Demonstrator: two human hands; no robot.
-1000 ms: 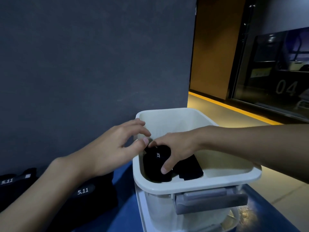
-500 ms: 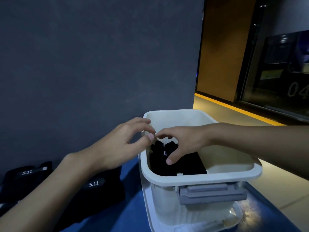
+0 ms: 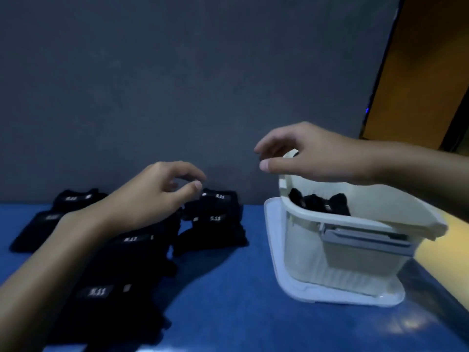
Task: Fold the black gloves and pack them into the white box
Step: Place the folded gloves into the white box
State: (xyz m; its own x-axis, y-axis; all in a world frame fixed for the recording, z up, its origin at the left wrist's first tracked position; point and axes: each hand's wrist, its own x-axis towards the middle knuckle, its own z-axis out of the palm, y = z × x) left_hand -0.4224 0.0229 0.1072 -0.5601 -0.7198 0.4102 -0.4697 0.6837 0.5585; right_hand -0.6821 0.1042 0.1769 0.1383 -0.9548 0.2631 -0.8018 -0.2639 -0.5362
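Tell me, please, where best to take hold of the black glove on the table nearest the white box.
Probably the labelled cuff, pinched from above: the glove lies flat on the blue table, and the left hand hovers close by.

A big blue table [image 3: 228, 313] fills the bottom of the view, and a flat white tray [image 3: 330, 295] lies on its right side. Right behind the table stands a dark grey wall [image 3: 177, 85], plain and tall, going all the way up to the top. Past the right end of that wall there is a thin dark strip [image 3: 380, 72] with a tiny blue light [image 3: 367, 111] on it, then an orange wall [image 3: 426, 59], and a bit of yellow floor [image 3: 456, 224] lower down.
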